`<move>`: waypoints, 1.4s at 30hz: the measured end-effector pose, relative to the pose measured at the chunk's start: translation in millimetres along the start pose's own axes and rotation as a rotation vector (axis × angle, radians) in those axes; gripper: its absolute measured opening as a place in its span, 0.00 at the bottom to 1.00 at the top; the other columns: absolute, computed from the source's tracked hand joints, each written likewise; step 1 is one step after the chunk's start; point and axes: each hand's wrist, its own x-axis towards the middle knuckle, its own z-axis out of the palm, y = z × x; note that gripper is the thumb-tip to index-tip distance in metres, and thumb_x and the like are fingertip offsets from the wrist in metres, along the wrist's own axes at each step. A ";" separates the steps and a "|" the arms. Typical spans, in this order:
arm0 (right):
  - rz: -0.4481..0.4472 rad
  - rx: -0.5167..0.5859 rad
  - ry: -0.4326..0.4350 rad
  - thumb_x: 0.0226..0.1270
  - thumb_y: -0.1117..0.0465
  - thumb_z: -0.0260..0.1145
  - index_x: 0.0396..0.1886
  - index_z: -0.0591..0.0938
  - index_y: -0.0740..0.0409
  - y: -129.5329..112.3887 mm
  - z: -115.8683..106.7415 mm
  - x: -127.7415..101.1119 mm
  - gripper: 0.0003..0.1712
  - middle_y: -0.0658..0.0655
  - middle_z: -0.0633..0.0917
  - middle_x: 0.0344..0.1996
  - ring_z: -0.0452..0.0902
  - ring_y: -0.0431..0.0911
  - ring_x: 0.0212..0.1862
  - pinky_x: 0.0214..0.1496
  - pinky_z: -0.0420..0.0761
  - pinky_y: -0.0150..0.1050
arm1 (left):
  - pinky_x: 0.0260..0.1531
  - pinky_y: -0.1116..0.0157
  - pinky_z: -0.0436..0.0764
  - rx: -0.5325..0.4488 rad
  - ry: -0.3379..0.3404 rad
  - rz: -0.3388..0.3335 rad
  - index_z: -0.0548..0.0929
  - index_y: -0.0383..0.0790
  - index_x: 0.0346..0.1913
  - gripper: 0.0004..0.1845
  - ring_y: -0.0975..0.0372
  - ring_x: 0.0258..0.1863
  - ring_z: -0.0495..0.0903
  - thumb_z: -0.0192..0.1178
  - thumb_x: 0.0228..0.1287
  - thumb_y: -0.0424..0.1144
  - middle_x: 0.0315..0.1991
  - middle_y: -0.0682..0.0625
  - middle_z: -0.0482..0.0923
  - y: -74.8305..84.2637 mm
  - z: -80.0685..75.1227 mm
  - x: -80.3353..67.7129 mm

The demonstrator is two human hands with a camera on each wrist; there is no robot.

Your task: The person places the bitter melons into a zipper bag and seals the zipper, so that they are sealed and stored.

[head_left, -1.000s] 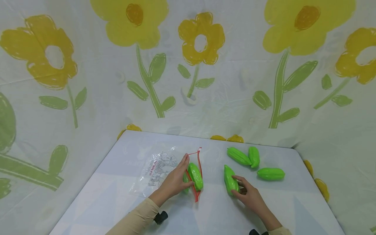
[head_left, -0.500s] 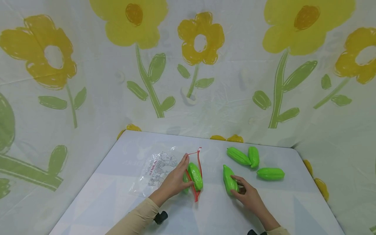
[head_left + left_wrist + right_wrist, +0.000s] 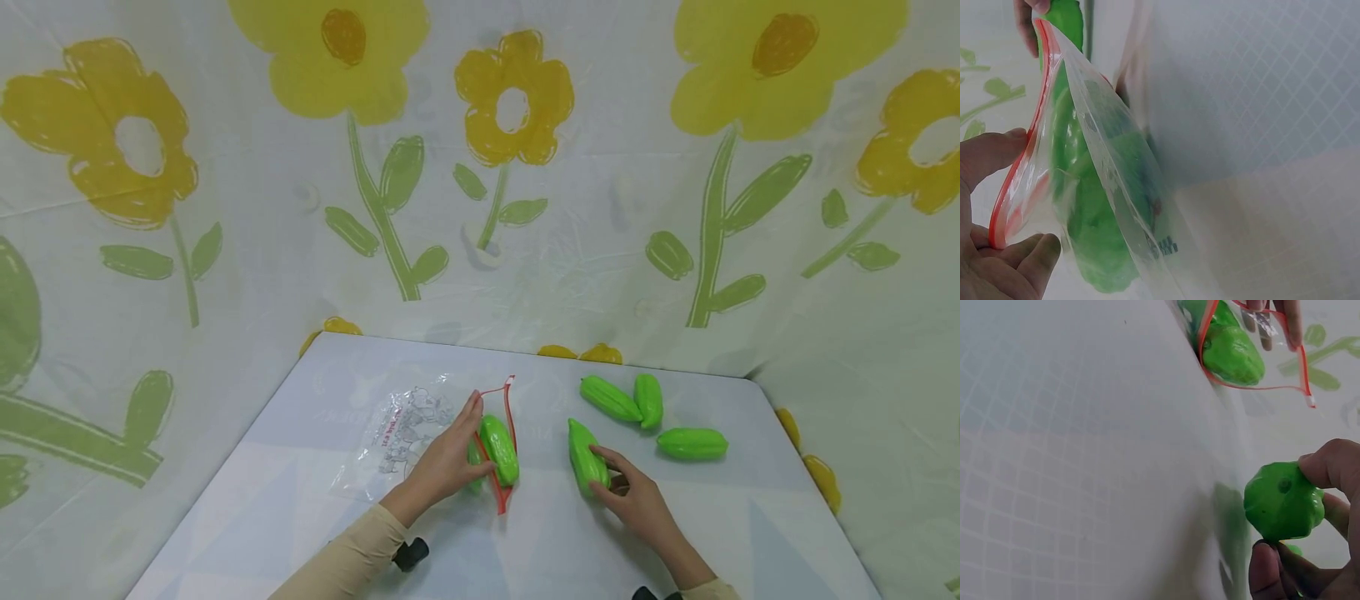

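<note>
My left hand (image 3: pixel 447 460) holds the red-edged mouth of a clear zip bag (image 3: pixel 378 446), thumb on one side of the rim and fingers on the other in the left wrist view. Inside the parted mouth lies a shiny green ridged gourd (image 3: pixel 501 454), with more green behind the plastic. To the right, my right hand (image 3: pixel 637 504) grips a second green gourd (image 3: pixel 585 461) between thumb and fingers, its pointed tip facing away from me. In the right wrist view this gourd (image 3: pixel 1282 500) shows its blunt end, apart from the bag's red rim (image 3: pixel 1260 387).
Three more green gourds lie at the right: one slanted (image 3: pixel 609 398), one beside it (image 3: pixel 648 402) and one lying sideways (image 3: pixel 692 444). The white table (image 3: pixel 300 417) ends at a flower-printed cloth (image 3: pixel 585 208) behind and on both sides.
My right hand and its gourd have shifted very slightly left toward the bag. The left hand, the bag and the other gourds stay where they were.
</note>
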 end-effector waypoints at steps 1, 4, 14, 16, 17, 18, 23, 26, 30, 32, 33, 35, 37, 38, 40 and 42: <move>0.000 0.003 -0.001 0.55 0.48 0.69 0.62 0.70 0.32 -0.4 -0.1 -0.1 0.34 0.59 0.77 0.56 0.76 0.41 0.39 0.38 0.77 0.33 | 0.61 0.60 0.67 -0.001 -0.003 -0.002 0.46 0.39 0.73 0.56 0.57 0.69 0.56 0.70 0.49 0.50 0.75 0.52 0.37 0.0 0.1 0.0; -0.017 0.025 -0.004 0.55 0.49 0.70 0.62 0.70 0.31 -1.9 -0.2 -0.8 0.33 0.57 0.77 0.56 0.76 0.41 0.38 0.38 0.78 0.33 | 0.62 0.60 0.66 -0.005 -0.010 -0.007 0.45 0.40 0.73 0.56 0.58 0.69 0.55 0.70 0.49 0.50 0.75 0.53 0.37 0.5 0.1 0.1; -0.099 0.096 -0.039 0.54 0.52 0.71 0.60 0.72 0.31 -5.2 2.8 -3.7 0.32 0.55 0.77 0.55 0.77 0.41 0.37 0.36 0.79 0.31 | 0.61 0.59 0.67 -0.012 -0.022 -0.012 0.44 0.42 0.74 0.56 0.57 0.69 0.56 0.70 0.49 0.50 0.75 0.51 0.38 2.2 -0.4 0.2; -0.107 0.103 -0.045 0.54 0.52 0.71 0.60 0.72 0.31 -6.7 3.0 -4.3 0.32 0.55 0.77 0.55 0.77 0.42 0.37 0.37 0.79 0.32 | 0.61 0.59 0.68 -0.007 -0.018 -0.009 0.45 0.41 0.74 0.56 0.56 0.68 0.57 0.70 0.49 0.50 0.75 0.50 0.39 2.0 -0.4 0.3; -0.112 0.106 -0.047 0.54 0.53 0.71 0.60 0.72 0.31 -7.4 3.2 -4.4 0.32 0.54 0.77 0.55 0.77 0.42 0.38 0.37 0.79 0.32 | 0.61 0.59 0.68 -0.006 -0.016 -0.007 0.45 0.41 0.74 0.56 0.56 0.68 0.57 0.70 0.49 0.50 0.75 0.50 0.39 1.9 -0.5 0.3; -0.117 0.110 -0.050 0.54 0.53 0.71 0.60 0.72 0.32 -8.2 3.5 -4.5 0.32 0.54 0.77 0.55 0.77 0.42 0.38 0.38 0.79 0.32 | 0.61 0.58 0.68 -0.004 -0.016 -0.005 0.45 0.41 0.73 0.56 0.56 0.68 0.57 0.70 0.49 0.50 0.75 0.49 0.39 1.9 -0.5 0.4; -0.132 0.115 -0.070 0.54 0.55 0.71 0.60 0.73 0.35 -9.5 7.8 -1.8 0.32 0.53 0.77 0.55 0.76 0.42 0.39 0.39 0.78 0.31 | 0.62 0.60 0.65 -0.013 -0.018 -0.019 0.45 0.40 0.73 0.56 0.58 0.69 0.54 0.70 0.49 0.50 0.75 0.52 0.37 1.6 -0.1 0.8; -0.131 0.115 -0.085 0.55 0.58 0.70 0.61 0.72 0.38 -10.3 11.3 -0.1 0.32 0.53 0.76 0.55 0.75 0.43 0.40 0.38 0.78 0.31 | 0.63 0.60 0.64 -0.021 -0.020 -0.024 0.44 0.41 0.73 0.56 0.59 0.70 0.53 0.70 0.49 0.50 0.75 0.53 0.37 1.8 0.2 0.8; -0.152 0.115 -0.115 0.56 0.60 0.69 0.62 0.72 0.42 -13.8 13.4 0.5 0.32 0.53 0.74 0.57 0.74 0.44 0.40 0.37 0.79 0.32 | 0.63 0.59 0.64 -0.022 -0.016 -0.017 0.45 0.40 0.73 0.55 0.58 0.70 0.52 0.70 0.49 0.49 0.75 0.50 0.39 2.4 0.5 0.6; -0.161 0.109 -0.131 0.56 0.58 0.69 0.62 0.71 0.40 -15.0 13.5 1.0 0.32 0.52 0.74 0.57 0.74 0.43 0.41 0.38 0.79 0.31 | 0.63 0.59 0.64 -0.022 -0.012 -0.014 0.45 0.40 0.73 0.55 0.57 0.70 0.52 0.70 0.49 0.49 0.74 0.48 0.40 2.7 0.5 0.6; -0.170 0.107 -0.140 0.56 0.57 0.69 0.62 0.71 0.39 -15.8 13.3 1.4 0.32 0.51 0.74 0.57 0.74 0.43 0.41 0.38 0.79 0.31 | 0.63 0.59 0.64 -0.019 -0.011 -0.014 0.45 0.40 0.73 0.55 0.58 0.70 0.52 0.70 0.49 0.50 0.74 0.48 0.40 2.9 0.4 0.6; -0.178 0.108 -0.156 0.56 0.54 0.70 0.61 0.71 0.36 -17.3 13.5 2.1 0.32 0.49 0.74 0.57 0.73 0.42 0.41 0.38 0.79 0.31 | 0.63 0.60 0.64 -0.013 -0.006 -0.012 0.45 0.39 0.73 0.55 0.58 0.70 0.52 0.70 0.49 0.50 0.75 0.49 0.40 2.9 0.3 0.5; -0.191 0.114 -0.170 0.56 0.53 0.70 0.61 0.71 0.34 -19.3 13.8 2.1 0.32 0.48 0.74 0.57 0.73 0.43 0.40 0.38 0.79 0.31 | 0.63 0.60 0.64 -0.012 -0.006 -0.012 0.46 0.39 0.73 0.55 0.58 0.70 0.52 0.70 0.49 0.50 0.75 0.51 0.39 3.0 -0.2 0.5; -0.199 0.117 -0.177 0.56 0.53 0.70 0.61 0.71 0.34 -20.3 14.2 2.0 0.32 0.48 0.74 0.56 0.73 0.42 0.40 0.38 0.79 0.31 | 0.63 0.60 0.64 -0.011 -0.006 -0.012 0.46 0.39 0.73 0.55 0.58 0.70 0.52 0.70 0.49 0.50 0.75 0.52 0.38 3.0 -0.3 0.5; -0.218 0.121 -0.188 0.56 0.53 0.69 0.61 0.71 0.35 -21.8 15.6 1.8 0.32 0.47 0.74 0.56 0.73 0.42 0.40 0.38 0.79 0.32 | 0.63 0.61 0.64 -0.013 -0.006 -0.013 0.46 0.39 0.73 0.55 0.59 0.70 0.52 0.70 0.49 0.49 0.74 0.53 0.37 3.0 -0.6 0.3; -0.242 0.114 -0.197 0.57 0.53 0.69 0.61 0.71 0.35 -22.4 17.3 1.5 0.31 0.46 0.74 0.56 0.72 0.42 0.39 0.38 0.79 0.31 | 0.63 0.60 0.64 -0.015 -0.008 -0.012 0.46 0.39 0.73 0.55 0.58 0.70 0.52 0.70 0.49 0.49 0.74 0.53 0.36 2.9 -0.7 0.2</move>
